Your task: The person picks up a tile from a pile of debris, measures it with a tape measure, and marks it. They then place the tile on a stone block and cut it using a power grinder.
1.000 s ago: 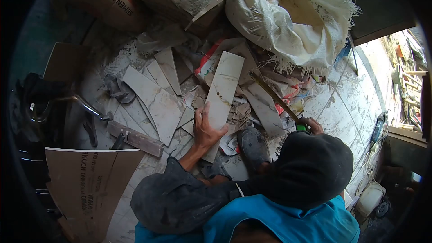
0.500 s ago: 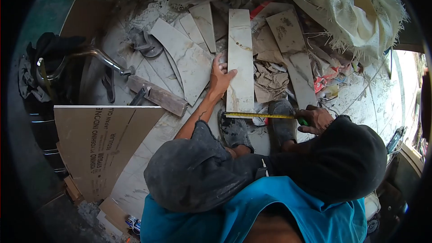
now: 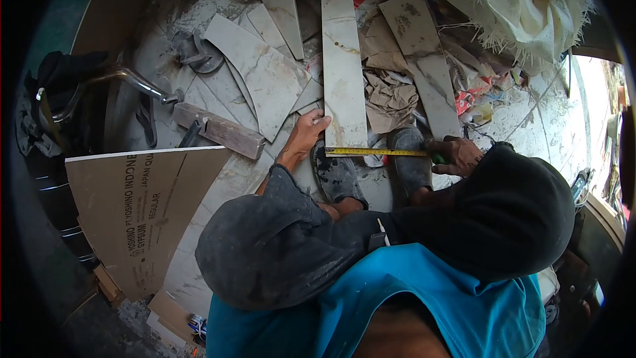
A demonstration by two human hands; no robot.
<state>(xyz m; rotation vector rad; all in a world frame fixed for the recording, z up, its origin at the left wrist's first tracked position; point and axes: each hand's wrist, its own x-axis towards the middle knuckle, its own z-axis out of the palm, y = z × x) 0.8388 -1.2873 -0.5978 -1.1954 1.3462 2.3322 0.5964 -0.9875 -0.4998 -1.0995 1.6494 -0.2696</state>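
A long, pale marble-look tile strip [image 3: 344, 73] lies between my feet, pointing away from me. At its lower left edge is my left hand [image 3: 306, 134], fingers curled and thumb against the edge; the fingertips are partly hidden. My right hand [image 3: 458, 156] is closed around a tape measure, whose green case mostly disappears inside the fingers. The yellow tape blade [image 3: 377, 152] stretches left from it, across the strip's near end to about its left corner.
Cut tile pieces [image 3: 258, 69] lie left of the strip, another tile piece [image 3: 430, 79] right of it beside crumpled brown paper [image 3: 391, 101]. A wooden block [image 3: 218, 131], gypsum board [image 3: 146, 212] and a woven sack [image 3: 510, 6] surround the area.
My left hand has slid down the strip's left edge toward its near end, and the thumb has moved off its face. The tape still spans the near end.
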